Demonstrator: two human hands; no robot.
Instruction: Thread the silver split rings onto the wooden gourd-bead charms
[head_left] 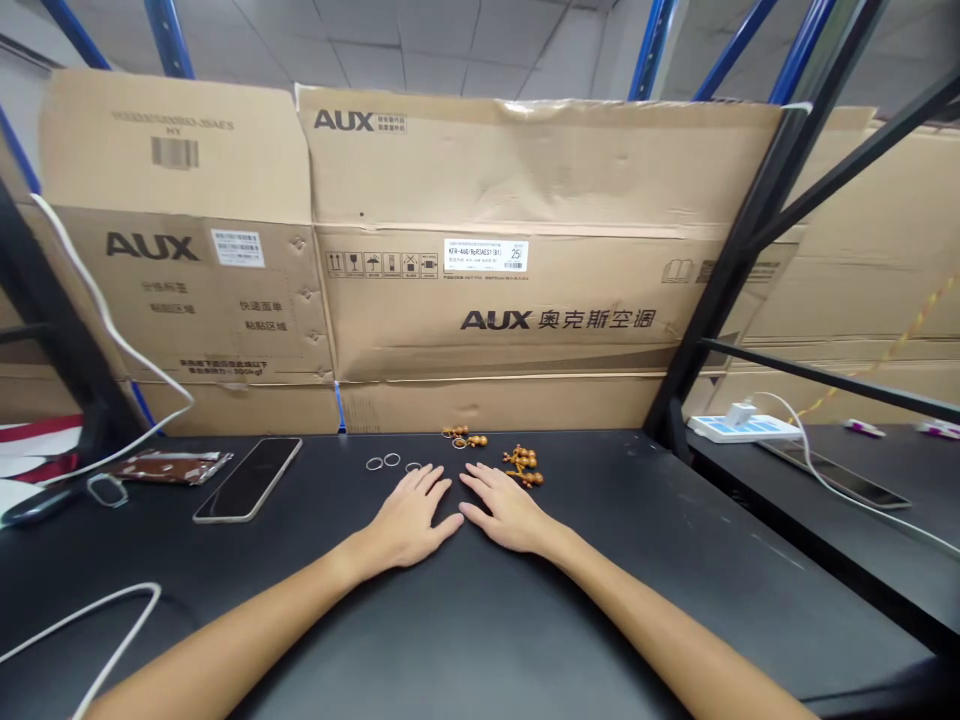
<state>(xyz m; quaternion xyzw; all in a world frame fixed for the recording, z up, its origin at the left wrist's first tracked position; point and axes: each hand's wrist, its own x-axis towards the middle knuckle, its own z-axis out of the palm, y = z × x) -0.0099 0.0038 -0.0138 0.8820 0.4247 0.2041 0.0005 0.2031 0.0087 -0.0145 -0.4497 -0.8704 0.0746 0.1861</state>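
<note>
My left hand (411,518) and my right hand (504,510) lie flat, palms down, side by side on the black table (480,620), fingers stretched out and holding nothing. Just beyond my left fingertips lie three small metal rings (391,462). Past my right fingertips sits a cluster of small brown gourd-shaped charms (523,464), and a second smaller group of charms (465,437) lies further back near the cardboard.
A dark phone (249,478) lies screen up at the left, beside a brown packet (169,465) and a white cable (112,330). Large AUX cardboard boxes (517,300) wall the table's back edge. A black rack post (720,300) rises at right; a power strip (742,428) sits on the neighbouring table.
</note>
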